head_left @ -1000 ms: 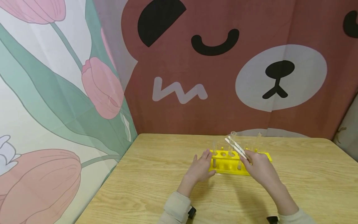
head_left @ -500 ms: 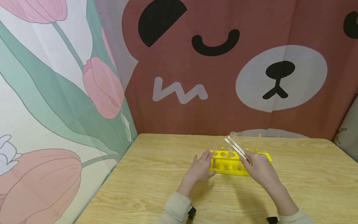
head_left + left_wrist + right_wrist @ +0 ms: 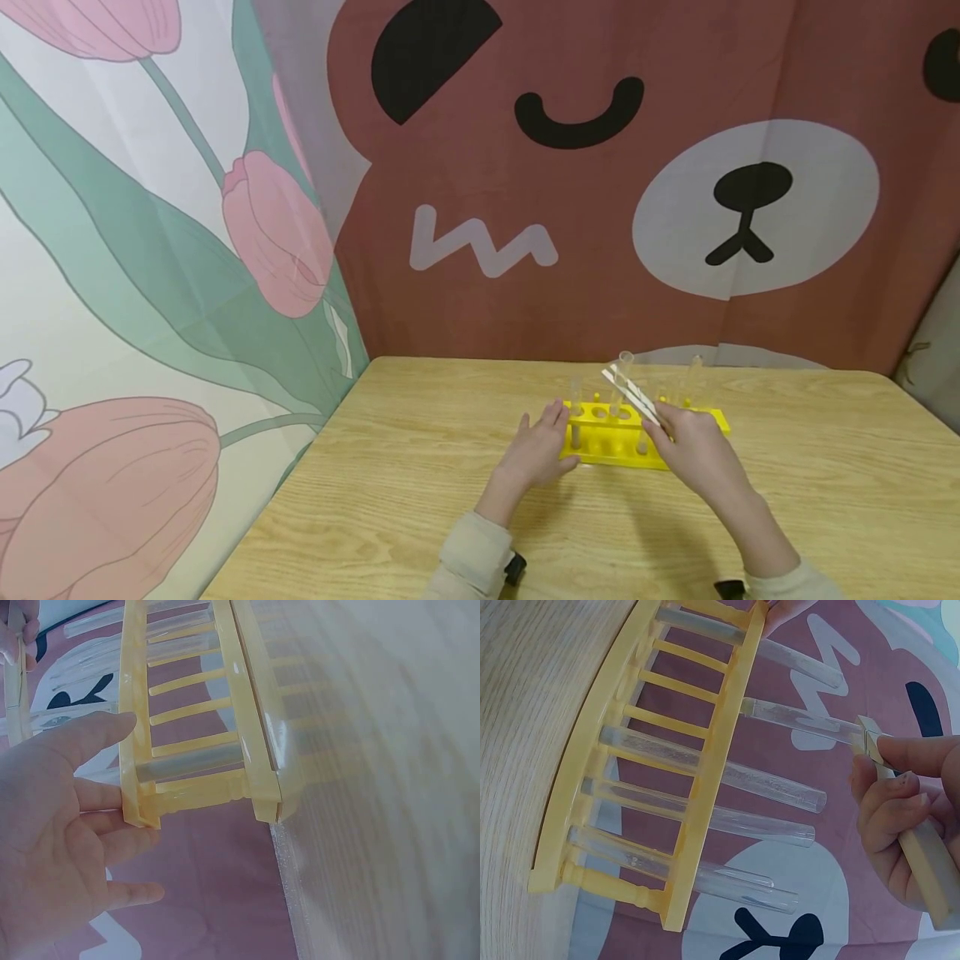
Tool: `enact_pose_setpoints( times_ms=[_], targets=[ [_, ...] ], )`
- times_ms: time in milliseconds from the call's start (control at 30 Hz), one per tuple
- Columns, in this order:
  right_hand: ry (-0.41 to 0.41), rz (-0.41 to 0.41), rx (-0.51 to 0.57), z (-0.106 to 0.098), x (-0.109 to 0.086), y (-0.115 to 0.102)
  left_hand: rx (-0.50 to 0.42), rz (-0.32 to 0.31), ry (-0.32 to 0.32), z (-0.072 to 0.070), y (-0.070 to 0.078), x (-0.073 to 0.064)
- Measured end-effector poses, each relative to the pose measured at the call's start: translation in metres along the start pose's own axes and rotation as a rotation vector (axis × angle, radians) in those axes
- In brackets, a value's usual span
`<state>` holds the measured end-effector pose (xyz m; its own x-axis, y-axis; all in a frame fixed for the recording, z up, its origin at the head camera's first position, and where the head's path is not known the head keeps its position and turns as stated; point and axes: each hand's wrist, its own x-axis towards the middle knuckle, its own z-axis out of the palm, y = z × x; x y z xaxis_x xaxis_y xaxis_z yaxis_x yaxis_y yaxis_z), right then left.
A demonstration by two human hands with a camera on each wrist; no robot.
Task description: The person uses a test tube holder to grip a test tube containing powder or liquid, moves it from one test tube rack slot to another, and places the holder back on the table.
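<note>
A yellow test tube rack (image 3: pixel 615 458) stands on the table with several clear test tubes in it. My left hand (image 3: pixel 531 452) grips its left end, thumb at the front and fingers round the end of the top plate, as the left wrist view shows. My right hand (image 3: pixel 907 814) holds a wooden test tube clamp (image 3: pixel 930 877), whose jaws are round the upper part of a clear test tube (image 3: pixel 802 722). That tube's lower end is at a hole in the rack's top plate (image 3: pixel 718 757); how deep it sits is hard to tell.
The rack's right part holds several tubes, among them one tube (image 3: pixel 772 787) nearest the clamped one. Another tube (image 3: pixel 576 433) stands at the left end. The wooden table (image 3: pixel 420 467) ends at a curtain (image 3: pixel 480 317) printed with a bear.
Both hands stay almost where they were. The lower end of the clamped test tube has shifted very slightly to the left over the rack's holes.
</note>
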<state>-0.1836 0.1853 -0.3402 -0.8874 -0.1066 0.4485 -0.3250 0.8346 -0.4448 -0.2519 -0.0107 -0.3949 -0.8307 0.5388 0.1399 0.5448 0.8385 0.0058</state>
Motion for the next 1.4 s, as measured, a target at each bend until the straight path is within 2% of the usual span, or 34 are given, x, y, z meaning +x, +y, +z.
enact_pose_setpoints(
  times_ms=[600, 1400],
  targets=[
    [0.004, 0.005, 0.003, 0.0003, 0.0015, 0.0001, 0.015, 0.009, 0.02, 0.0012, -0.0004, 0.0022],
    [-0.009, -0.001, 0.004, 0.0023, 0.0002, 0.001, -0.001, 0.007, 0.004, 0.0014, -0.0003, 0.001]
  ],
)
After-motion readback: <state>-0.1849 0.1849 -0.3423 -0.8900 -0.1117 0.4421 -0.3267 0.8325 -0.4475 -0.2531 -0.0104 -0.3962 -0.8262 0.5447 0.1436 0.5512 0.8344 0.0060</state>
